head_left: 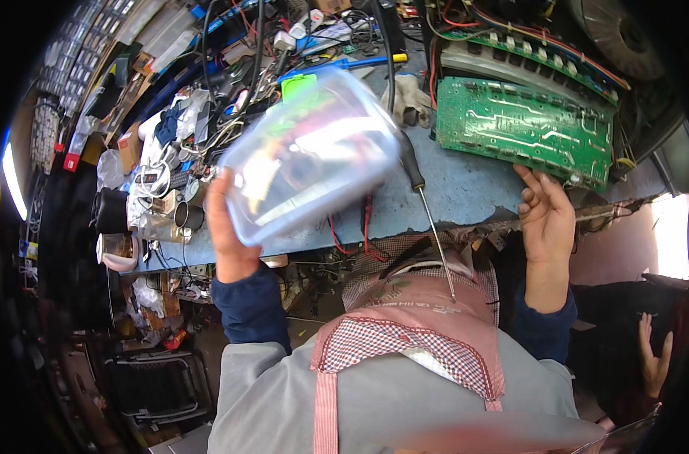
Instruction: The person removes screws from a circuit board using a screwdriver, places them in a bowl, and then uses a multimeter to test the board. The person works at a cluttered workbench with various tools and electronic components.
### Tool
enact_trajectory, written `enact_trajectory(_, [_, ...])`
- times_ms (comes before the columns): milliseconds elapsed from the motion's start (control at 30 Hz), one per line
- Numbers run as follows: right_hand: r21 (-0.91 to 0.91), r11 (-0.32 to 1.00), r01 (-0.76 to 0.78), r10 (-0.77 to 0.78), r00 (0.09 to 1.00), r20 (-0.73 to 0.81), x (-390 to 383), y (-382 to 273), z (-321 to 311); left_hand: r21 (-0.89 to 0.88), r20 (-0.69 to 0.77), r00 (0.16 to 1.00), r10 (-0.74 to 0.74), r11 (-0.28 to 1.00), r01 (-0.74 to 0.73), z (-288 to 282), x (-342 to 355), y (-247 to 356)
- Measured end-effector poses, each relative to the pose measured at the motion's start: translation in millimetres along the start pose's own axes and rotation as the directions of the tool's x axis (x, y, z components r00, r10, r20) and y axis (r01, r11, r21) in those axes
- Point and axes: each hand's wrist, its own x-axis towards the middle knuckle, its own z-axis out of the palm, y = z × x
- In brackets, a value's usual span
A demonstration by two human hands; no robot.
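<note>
My left hand (228, 234) grips a clear, shallow plastic box (314, 198) by its left edge, above the blue bench. The box is smeared by motion, and things behind it show through. At the bench's right side, the curled fingers of my right hand (545, 212) are at the lower edge of a large green circuit board (526, 125); part of their grip is hidden at the edge. Between my hands lies a long screwdriver (411, 164) with a black handle, its shaft pointing toward me past the bench edge.
Behind the board is an opened unit with wires and a second board (526, 49). Cables, tools and parts crowd the bench's left and back. Whitish gloves (411, 100) lie beside the board. Red leads hang over the bench edge. Another person's hand (653, 359) shows at lower right.
</note>
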Motion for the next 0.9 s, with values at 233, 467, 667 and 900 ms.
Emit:
enact_trajectory(233, [0.028, 0.995, 0.1, -0.099, 0.994, -0.036, 17.8, 33.3, -8.8, -0.043, -0.401, 0.904, 0.147, 0.983, -0.179, -80.9, 117.2, 45.8])
enact_trajectory(467, [0.082, 0.992, 0.095, -0.093, 0.995, -0.031, 23.2, 40.7, -17.1, -0.03, -0.577, 0.78, 0.243, 0.948, -0.318, -142.2, 202.7, 42.6])
enact_trajectory(667, [0.108, 0.984, 0.144, -0.141, 0.989, -0.039, 22.4, 45.8, -20.8, -0.078, -0.546, 0.838, 0.004, 0.995, -0.056, -164.3, 206.3, 53.2])
enact_trajectory(900, [0.283, 0.948, 0.148, -0.125, 0.988, -0.095, 27.7, 47.2, -25.3, 0.415, -0.267, 0.764, 0.588, 0.785, -0.459, -9.8, 164.3, 13.9])
